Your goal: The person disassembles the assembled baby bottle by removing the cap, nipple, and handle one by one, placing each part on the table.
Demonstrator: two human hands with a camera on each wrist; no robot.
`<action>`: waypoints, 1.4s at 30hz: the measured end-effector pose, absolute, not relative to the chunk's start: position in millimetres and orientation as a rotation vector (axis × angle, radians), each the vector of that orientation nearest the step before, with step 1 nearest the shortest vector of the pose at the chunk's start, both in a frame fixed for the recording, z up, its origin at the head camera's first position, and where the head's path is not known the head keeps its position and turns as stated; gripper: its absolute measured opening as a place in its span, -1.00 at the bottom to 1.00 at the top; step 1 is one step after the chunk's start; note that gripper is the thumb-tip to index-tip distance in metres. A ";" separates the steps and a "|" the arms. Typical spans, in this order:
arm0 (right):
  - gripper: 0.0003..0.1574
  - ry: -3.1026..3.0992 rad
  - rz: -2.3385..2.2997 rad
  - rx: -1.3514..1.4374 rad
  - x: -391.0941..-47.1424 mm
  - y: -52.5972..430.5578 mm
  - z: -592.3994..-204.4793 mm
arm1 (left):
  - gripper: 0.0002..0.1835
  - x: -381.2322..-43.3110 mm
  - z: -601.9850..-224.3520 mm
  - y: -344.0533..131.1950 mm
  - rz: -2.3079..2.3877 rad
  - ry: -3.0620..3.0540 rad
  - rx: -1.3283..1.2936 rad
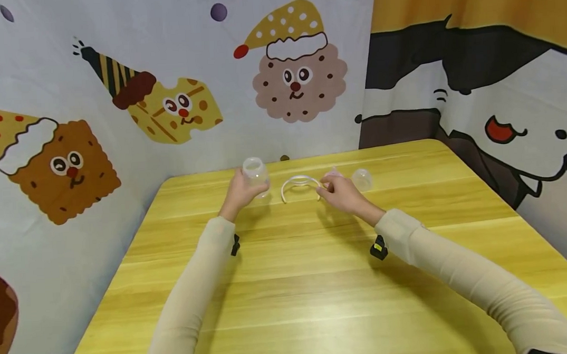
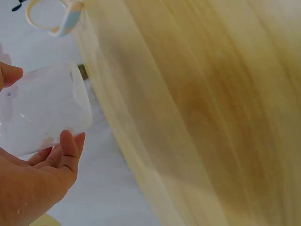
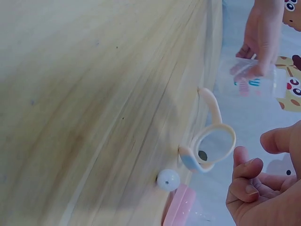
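My left hand (image 1: 240,192) grips a clear baby bottle body (image 1: 256,170), held upright above the far part of the table. The left wrist view shows thumb and fingers on opposite sides of the bottle (image 2: 47,106). A white and pale blue two-armed bottle handle (image 3: 189,160) with a ring stands on the table between my hands. Close beside its right arm is my right hand (image 1: 342,194), fingers loosely bent and thumb apart, with nothing between them in the right wrist view. Beyond this hand sits a pink collar (image 3: 179,205), partly hidden in the head view.
A clear dome cap (image 1: 362,180) stands right of the pink collar. Near the handle lies a small white ball (image 3: 168,180). The wooden table (image 1: 288,293) ends at a cartoon-printed cloth (image 1: 172,23) behind and on the sides.
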State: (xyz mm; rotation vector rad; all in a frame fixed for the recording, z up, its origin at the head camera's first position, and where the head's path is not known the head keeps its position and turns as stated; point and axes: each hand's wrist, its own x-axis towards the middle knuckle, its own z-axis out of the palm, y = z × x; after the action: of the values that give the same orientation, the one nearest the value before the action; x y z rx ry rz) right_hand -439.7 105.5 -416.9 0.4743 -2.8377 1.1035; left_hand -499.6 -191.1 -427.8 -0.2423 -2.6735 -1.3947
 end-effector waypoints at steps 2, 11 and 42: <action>-0.45 -2.839 1.143 0.479 -439.2 105.6 -416.7 | -0.12 -501.7 -432.3 -195.8 -1.375 -2.687 -0.225; -0.39 -2.848 1.167 0.480 -434.0 106.5 -411.1 | -0.22 -505.4 -435.9 -207.0 -1.361 -2.753 -0.274; -0.40 -2.845 1.071 0.487 -427.5 127.8 -402.3 | -0.27 -504.4 -427.4 -215.7 -1.365 -2.979 -0.150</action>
State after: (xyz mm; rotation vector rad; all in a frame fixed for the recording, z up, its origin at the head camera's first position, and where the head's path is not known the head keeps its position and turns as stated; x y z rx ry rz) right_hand -427.5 127.8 -402.3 0.4873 -2.8454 1.0710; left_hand -504.4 -215.7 -427.4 -0.1505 -2.9787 -1.3654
